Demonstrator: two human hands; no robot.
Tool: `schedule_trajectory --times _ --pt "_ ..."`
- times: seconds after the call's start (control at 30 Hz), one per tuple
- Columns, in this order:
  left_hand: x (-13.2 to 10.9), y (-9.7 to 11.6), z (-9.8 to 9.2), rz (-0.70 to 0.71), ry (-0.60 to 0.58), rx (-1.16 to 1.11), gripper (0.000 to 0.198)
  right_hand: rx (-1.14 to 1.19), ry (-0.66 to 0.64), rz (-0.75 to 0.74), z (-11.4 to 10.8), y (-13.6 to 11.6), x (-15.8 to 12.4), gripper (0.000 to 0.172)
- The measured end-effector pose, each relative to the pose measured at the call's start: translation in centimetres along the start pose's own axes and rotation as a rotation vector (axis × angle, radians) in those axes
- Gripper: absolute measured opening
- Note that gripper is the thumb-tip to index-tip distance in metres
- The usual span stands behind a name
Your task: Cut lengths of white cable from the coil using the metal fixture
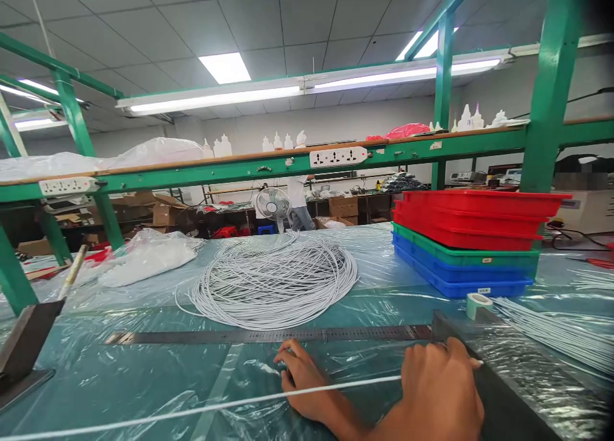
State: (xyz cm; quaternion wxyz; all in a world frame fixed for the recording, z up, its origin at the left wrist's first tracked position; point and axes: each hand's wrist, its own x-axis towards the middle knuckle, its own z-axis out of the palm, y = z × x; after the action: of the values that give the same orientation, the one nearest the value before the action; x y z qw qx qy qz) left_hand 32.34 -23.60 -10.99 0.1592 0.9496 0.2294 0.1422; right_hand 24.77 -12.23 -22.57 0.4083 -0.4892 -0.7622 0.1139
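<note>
Head view: both hands pinch one white wire (pixel 192 412) stretched along the tabletop's (pixel 119 377) near edge, left hand (pixel 300 380) beside right hand (pixel 439 390), below the steel ruler (pixel 268 335).

Two hands are seen, the left hand (pixel 302 377) and the right hand (pixel 439 390), with one white cable (pixel 192 412) stretched between them. One large coil of white wire (pixel 273 281) is counted on the table (pixel 144 377), along with one steel ruler (pixel 268 335) and one roll of tape (pixel 478 302). Five trays (pixel 467 243) are stacked: three red, one green, one blue. Two socket strips (pixel 338 156) are mounted on the green frame, and one fan (pixel 273 206) is visible behind
</note>
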Motion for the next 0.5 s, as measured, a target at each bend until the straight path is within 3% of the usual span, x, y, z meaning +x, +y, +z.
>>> schedule_trajectory --times 0.5 --pt "-0.14 -0.35 0.72 0.088 0.095 0.066 0.025 -0.022 -0.008 -0.008 -0.07 0.0 0.19 0.026"
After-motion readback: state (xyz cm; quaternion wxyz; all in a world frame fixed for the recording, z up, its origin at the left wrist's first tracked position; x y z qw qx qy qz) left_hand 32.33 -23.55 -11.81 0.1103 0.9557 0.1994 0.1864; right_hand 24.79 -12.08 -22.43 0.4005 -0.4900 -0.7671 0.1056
